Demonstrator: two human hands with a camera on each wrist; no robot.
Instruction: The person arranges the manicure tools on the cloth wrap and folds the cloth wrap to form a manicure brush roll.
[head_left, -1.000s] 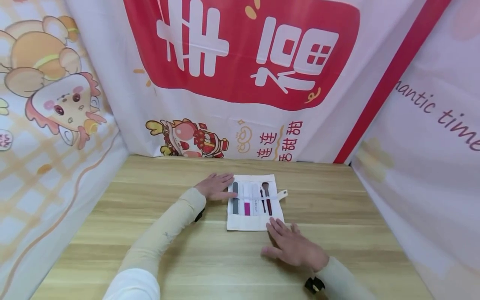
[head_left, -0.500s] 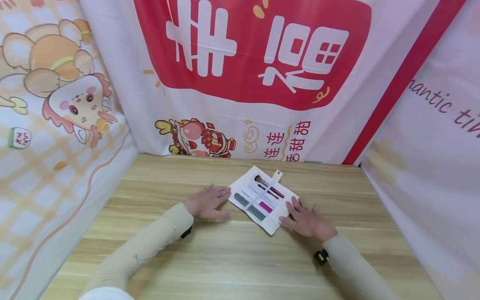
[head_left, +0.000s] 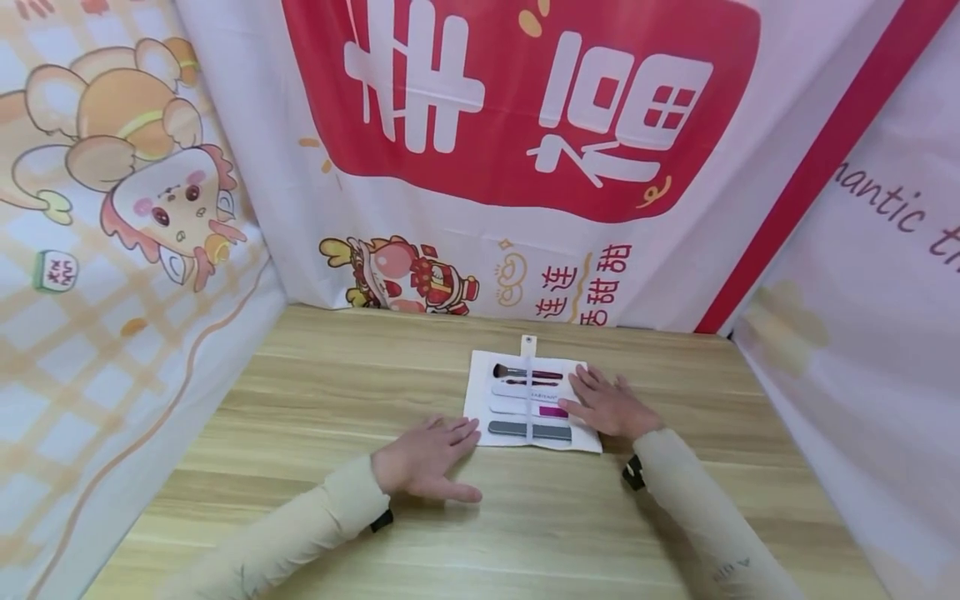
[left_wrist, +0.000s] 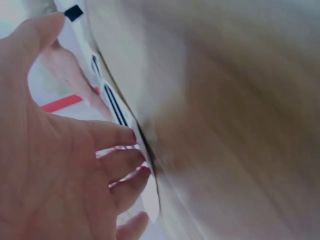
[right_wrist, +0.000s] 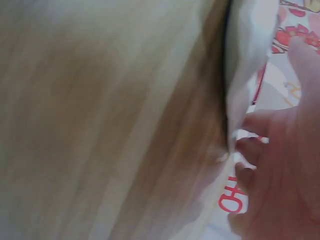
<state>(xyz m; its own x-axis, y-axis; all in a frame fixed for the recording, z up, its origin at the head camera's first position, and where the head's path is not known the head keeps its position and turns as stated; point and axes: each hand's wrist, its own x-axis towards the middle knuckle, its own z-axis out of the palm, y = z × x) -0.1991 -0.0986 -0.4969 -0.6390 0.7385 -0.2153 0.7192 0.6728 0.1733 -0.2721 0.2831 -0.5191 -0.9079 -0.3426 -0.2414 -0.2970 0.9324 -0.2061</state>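
A white fabric tool pouch (head_left: 480,379) lies unfolded on the wooden table, its snap tab (head_left: 528,344) pointing to the far side. Under its clear strap lie a makeup brush (head_left: 543,374), a thin dark-red tool (head_left: 534,383), pale flat pieces, one with a magenta end (head_left: 553,412), and a grey nail file (head_left: 551,432). My left hand (head_left: 427,460) touches the pouch's left edge with extended fingertips, thumb spread toward me. On the right edge my right hand (head_left: 611,404) rests with its fingers straight. In the left wrist view the fingertips of the left hand (left_wrist: 85,165) meet the pouch's edge.
The bare wooden tabletop (head_left: 517,533) spreads around the pouch. A printed white and red cloth (head_left: 495,192) hangs along the back edge, with further printed cloths (head_left: 150,250) at both sides. Each wrist wears a black strap.
The pouch has turned counterclockwise by about a quarter, so its tab swings from the right to the far side. My right hand has moved away from me; my left hand has come nearer.
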